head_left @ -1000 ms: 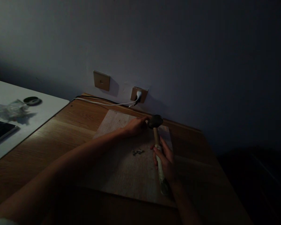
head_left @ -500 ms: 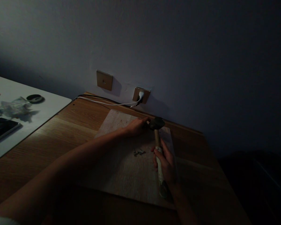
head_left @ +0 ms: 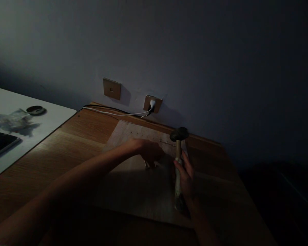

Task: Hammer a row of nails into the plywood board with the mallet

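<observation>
Pretty dark over this wooden counter [head_left: 88, 121], board [head_left: 143, 194] lying on it. Right hand [head_left: 187, 176] is wrapped around a hammer [head_left: 178, 185]; left hand [head_left: 151, 152] is curled over loose nails [head_left: 146, 165] mid-board, can't tell if it's pinching any.

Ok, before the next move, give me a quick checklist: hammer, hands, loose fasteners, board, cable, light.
1. Hammer gripped: ok, right hand wraps its handle.
2. Hammer head clear of left hand: ok, they show apart.
3. Fastener in left hand: cannot tell; the hand is down at the loose fasteners, its fingertips obscured.
4. Board secured: cannot tell; it lies flat on the wooden table, no clamp visible.
5. White cable off the board: ok, it runs behind it.
6. Light: not ok, hands and board are in shadow.
</observation>
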### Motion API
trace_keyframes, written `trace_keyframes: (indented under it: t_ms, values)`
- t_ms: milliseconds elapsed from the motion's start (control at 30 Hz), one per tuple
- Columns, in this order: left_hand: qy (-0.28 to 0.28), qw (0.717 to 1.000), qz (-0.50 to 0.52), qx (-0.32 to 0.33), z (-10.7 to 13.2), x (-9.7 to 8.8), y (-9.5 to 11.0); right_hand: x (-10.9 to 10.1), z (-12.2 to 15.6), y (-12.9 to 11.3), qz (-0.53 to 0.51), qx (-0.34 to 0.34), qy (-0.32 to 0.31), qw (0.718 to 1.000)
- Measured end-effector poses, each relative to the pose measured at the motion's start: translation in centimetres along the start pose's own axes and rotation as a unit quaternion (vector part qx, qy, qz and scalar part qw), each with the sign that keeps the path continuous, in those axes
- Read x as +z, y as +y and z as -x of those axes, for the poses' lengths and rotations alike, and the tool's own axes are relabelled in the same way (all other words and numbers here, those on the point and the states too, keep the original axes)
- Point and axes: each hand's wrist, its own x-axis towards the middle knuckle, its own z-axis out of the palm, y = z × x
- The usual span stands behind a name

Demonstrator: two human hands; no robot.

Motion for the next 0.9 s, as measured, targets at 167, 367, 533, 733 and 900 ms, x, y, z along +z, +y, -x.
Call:
trace_keyframes:
  t_ms: [167,367,533,733,900]
  values:
    - [-0.003,1.0,-0.022,0.007,0.1,0.7,1.1,-0.1,-0.5,0.3,0.042,-0.084,0.001,0.996]
    - [-0.043,0.993,-0.094,0.053,0.0,1.1,2.1,0.3,-0.4,-0.1,0.02,-0.086,-0.02,0.996]
    - [0.054,0.995,-0.017,0.082,-0.6,-0.9,-0.6,0.4,0.2,-0.3,-0.027,0.007,-0.04,0.999]
    - [0.214,0.976,0.035,-0.008,-0.9,-2.2,-6.2,0.5,0.5,-0.6,-0.046,0.005,-0.057,0.997]
    - [0.227,0.973,0.037,0.0,-0.6,-1.8,-7.4,0.5,0.4,-0.3,-0.051,-0.002,-0.054,0.997]
